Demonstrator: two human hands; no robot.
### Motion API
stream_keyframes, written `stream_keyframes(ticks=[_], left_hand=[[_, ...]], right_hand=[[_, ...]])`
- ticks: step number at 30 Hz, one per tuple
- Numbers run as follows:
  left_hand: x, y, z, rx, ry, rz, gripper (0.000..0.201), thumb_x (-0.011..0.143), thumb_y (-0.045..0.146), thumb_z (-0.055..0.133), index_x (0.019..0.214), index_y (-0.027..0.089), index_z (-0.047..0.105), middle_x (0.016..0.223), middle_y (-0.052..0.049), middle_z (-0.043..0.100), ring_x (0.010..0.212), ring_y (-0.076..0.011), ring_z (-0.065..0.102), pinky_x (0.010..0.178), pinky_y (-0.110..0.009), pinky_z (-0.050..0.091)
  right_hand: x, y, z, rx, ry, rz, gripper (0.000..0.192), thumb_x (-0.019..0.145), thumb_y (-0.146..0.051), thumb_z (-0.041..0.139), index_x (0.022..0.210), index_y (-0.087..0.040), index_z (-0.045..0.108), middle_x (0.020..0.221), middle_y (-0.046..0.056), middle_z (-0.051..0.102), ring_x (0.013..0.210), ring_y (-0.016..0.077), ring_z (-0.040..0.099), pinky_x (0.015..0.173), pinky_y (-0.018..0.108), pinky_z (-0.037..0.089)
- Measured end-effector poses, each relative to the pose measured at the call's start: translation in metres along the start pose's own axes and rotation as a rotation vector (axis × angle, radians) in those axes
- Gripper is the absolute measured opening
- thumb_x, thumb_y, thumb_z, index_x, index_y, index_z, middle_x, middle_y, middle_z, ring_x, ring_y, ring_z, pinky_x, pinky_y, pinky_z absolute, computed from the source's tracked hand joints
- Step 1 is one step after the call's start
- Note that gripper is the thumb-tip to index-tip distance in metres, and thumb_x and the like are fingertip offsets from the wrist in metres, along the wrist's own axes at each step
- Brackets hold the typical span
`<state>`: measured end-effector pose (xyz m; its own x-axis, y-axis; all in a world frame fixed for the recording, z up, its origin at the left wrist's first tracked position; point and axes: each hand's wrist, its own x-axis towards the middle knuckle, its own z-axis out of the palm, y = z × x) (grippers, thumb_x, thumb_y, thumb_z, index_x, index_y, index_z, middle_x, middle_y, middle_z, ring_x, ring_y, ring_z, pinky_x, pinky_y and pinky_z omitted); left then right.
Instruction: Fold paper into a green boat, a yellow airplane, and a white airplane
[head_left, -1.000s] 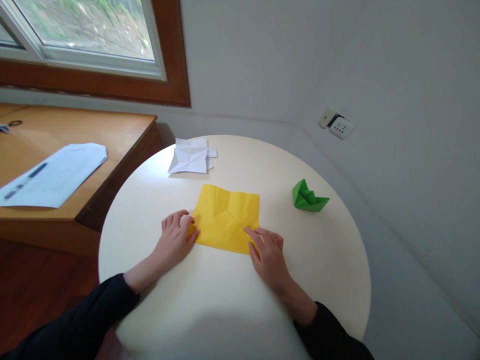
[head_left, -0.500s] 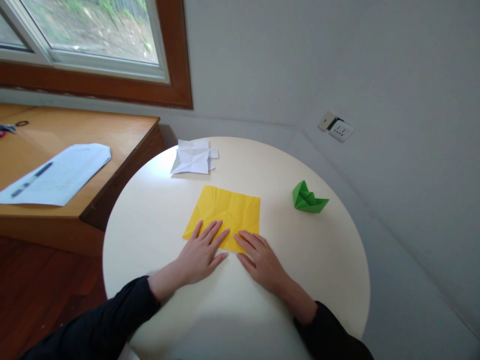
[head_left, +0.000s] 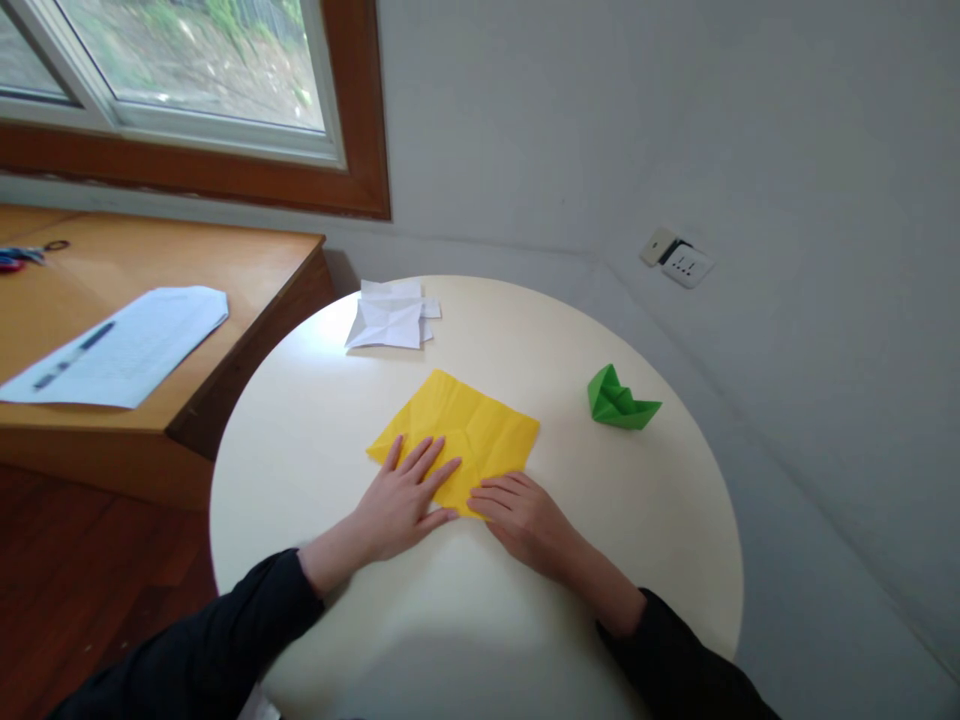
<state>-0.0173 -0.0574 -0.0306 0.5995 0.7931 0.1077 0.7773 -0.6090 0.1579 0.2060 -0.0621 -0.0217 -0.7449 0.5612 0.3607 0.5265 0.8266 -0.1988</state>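
Note:
A creased sheet of yellow paper (head_left: pixel 480 425) lies turned at an angle on the round white table (head_left: pixel 540 340), one corner pointing towards me. My left hand (head_left: pixel 401 500) rests flat on its near left part, fingers spread. At the near corner, my right hand (head_left: pixel 521 515) has its fingers together over the paper's edge, gripping it; the thumb is mostly hidden. To the right, apart from both hands, sits a folded green paper boat (head_left: pixel 621 402).
Folded white papers (head_left: pixel 390 318) lie at the table's far left edge. On the wooden desk (head_left: pixel 247 265) to the left are a printed sheet (head_left: pixel 150 345), a pen (head_left: pixel 75 355) and scissors (head_left: pixel 30 255). A wall socket (head_left: pixel 688 264) is beyond the table.
The yellow paper has rotated clockwise, its near corner now closer to me. My right hand's fingers have closed at that corner; my left hand stays nearly in place.

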Motion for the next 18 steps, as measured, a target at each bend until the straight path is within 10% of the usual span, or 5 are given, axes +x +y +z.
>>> stream_keyframes(ticks=[9, 18], left_hand=[[0.003, 0.002, -0.009, -0.152, -0.057, -0.059, 0.043, 0.094, 0.044, 0.028, 0.122, 0.026, 0.055, 0.146, -0.009, 0.031, 0.135, -0.0264, 0.025, 0.109, -0.054, 0.011], [0.009, 0.001, -0.004, -0.409, 0.103, -0.273, 0.019, 0.083, 0.029, 0.05, 0.072, 0.02, 0.063, 0.126, -0.008, 0.056, 0.123, -0.0255, 0.045, 0.108, -0.057, 0.018]], right_hand=[[0.047, 0.023, -0.015, 0.306, -0.235, 0.582, 0.029, 0.085, -0.026, 0.054, 0.057, -0.016, 0.052, 0.055, -0.002, 0.055, 0.053, 0.0105, 0.047, 0.049, 0.022, 0.028], [0.053, 0.016, 0.011, -0.059, -0.192, 0.668, 0.021, 0.09, -0.032, 0.045, 0.08, -0.018, 0.058, 0.076, 0.003, 0.066, 0.069, 0.0158, 0.06, 0.057, 0.025, 0.033]])
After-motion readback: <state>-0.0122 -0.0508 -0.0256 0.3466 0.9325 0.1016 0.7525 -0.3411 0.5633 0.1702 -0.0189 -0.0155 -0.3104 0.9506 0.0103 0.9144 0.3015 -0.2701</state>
